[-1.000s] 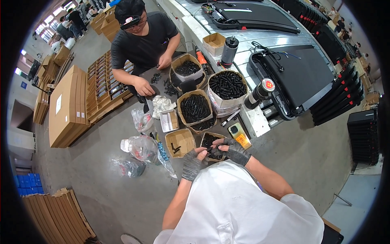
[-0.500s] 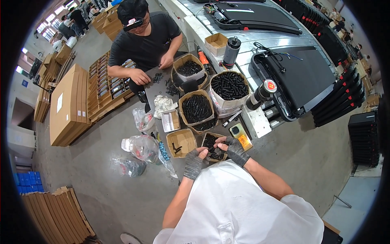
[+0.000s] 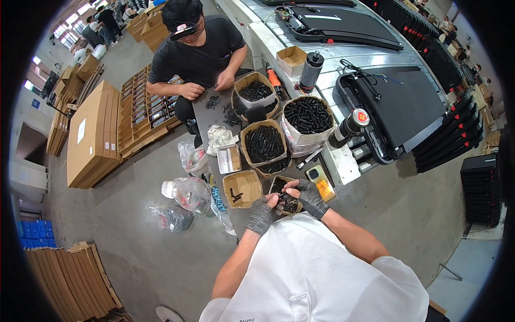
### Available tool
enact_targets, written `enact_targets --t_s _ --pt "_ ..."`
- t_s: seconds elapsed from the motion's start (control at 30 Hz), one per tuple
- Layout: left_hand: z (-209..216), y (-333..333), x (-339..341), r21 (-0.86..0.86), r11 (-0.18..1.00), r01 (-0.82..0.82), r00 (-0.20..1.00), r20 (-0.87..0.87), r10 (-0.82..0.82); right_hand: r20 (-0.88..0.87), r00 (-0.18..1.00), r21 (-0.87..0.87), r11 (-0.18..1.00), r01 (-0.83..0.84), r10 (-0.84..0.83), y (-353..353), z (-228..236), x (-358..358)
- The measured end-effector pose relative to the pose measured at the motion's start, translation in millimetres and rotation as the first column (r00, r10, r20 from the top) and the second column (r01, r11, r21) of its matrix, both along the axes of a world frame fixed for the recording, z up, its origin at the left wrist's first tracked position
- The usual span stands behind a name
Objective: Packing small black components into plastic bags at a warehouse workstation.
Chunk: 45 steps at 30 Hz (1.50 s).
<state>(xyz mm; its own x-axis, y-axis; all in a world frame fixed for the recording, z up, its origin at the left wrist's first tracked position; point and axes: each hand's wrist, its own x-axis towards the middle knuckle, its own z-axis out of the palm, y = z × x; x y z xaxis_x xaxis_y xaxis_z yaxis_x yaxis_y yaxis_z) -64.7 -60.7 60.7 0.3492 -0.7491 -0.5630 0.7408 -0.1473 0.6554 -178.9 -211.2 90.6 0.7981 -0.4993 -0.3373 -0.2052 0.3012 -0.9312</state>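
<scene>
My left hand (image 3: 261,213) and my right hand (image 3: 309,198), in grey fingerless gloves, meet over a small cardboard box (image 3: 300,206) of small black parts. Fingertips of both hands are pinched round a small black part (image 3: 282,195); its exact kind is too small to make out. Left of my hands is an open cardboard box (image 3: 248,199) with a few black cylindrical pieces (image 3: 235,195) in it. Just beyond stands a box of many black cylindrical pieces (image 3: 264,144), and a white sack (image 3: 308,115) holds more of them.
Across the table (image 3: 201,114) a person in black (image 3: 198,59) handles small parts. A phone (image 3: 316,174), a white cloth (image 3: 220,138) and a small white box (image 3: 229,159) lie nearby. At right runs a roller conveyor with black treadmill-like decks (image 3: 399,107). Plastic bags (image 3: 189,193) rest at left.
My hands have drawn closer together, the left moving slightly right and up, with the small black part between them. The view has shifted a little. The other person's hands have barely moved.
</scene>
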Motion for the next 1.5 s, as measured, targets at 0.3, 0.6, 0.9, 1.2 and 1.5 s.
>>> enact_targets --t_s 0.3,0.6,0.9,1.2,1.5 --pt "-11 -7 7 -0.13 0.988 -0.077 0.96 -0.278 0.038 -0.041 0.998 0.136 0.989 0.051 -0.046 1 -5 4" --pt "-8 -10 7 -0.096 0.978 -0.184 0.982 0.015 0.186 -0.021 0.999 0.311 0.95 0.033 -0.028 -7 16 -4" --pt "-1 -15 3 0.001 0.991 -0.132 0.942 0.311 0.125 -0.01 1.0 0.16 0.987 0.023 -0.022 1 6 7" --pt "-16 -18 1 -0.115 0.967 -0.228 0.973 0.004 0.23 -0.078 0.997 -0.092 0.996 -0.001 -0.006 2 6 8" --pt "-11 -3 8 -0.132 0.973 -0.189 0.978 -0.113 0.174 0.229 0.969 0.721 0.684 -0.109 -0.088 -19 22 -3"
